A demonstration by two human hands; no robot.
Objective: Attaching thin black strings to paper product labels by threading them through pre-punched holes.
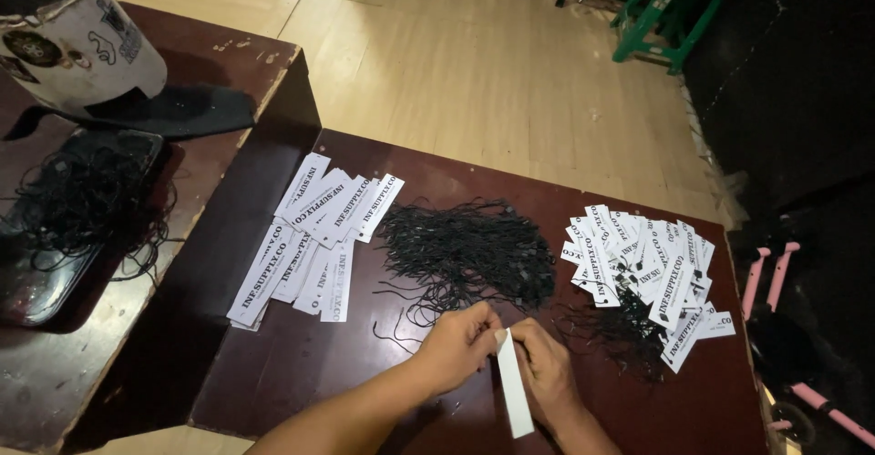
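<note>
My left hand and my right hand meet near the front of a dark brown table. Both pinch the top end of a narrow white paper tag, which hangs down toward me. Whether a black string is in my fingers I cannot tell. Just beyond my hands lies a heap of black string loops. A spread of white printed tags without strings lies to the left. To the right is a pile of white tags with black strings attached.
On a second wooden table at the left sit a tangle of black strings on a dark tray, a black cloth and a white printed bucket. A green plastic stool stands on the pale floor. Pink bars show at the right.
</note>
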